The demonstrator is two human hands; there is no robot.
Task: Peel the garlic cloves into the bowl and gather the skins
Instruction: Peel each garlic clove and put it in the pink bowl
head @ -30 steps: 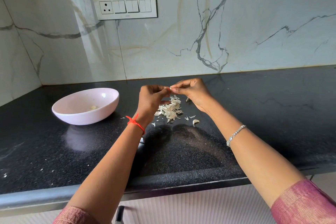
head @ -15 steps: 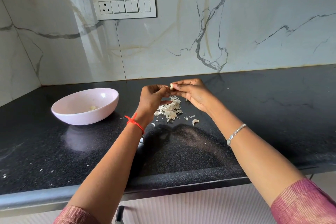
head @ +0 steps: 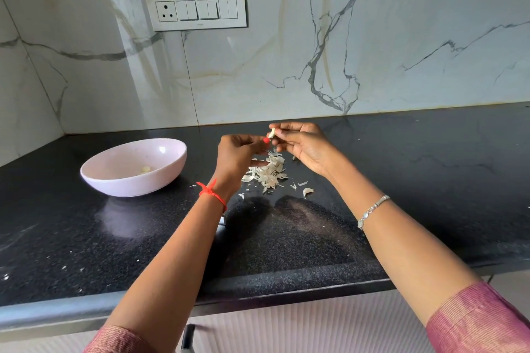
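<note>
My right hand (head: 301,145) pinches a small pale garlic clove (head: 272,133) at its fingertips, held up above the counter. Just left of it, my left hand (head: 238,152) has its fingers curled, the thumb tip close to the clove but slightly apart from it. Under both hands lies a heap of papery garlic skins (head: 268,173) on the black counter. One loose clove (head: 307,192) lies to the right of the heap. A pale pink bowl (head: 120,180) stands at the left with a peeled clove (head: 145,170) inside.
The black stone counter (head: 430,180) runs to a marble wall with a switch panel (head: 196,10). Small skin scraps (head: 241,195) lie scattered around the heap. The counter's front edge (head: 286,292) is near my elbows, with a ribbed cabinet front below.
My hands have drawn slightly apart. The clove now shows more plainly in my right fingertips, and my left hand has pulled a little to the left.
</note>
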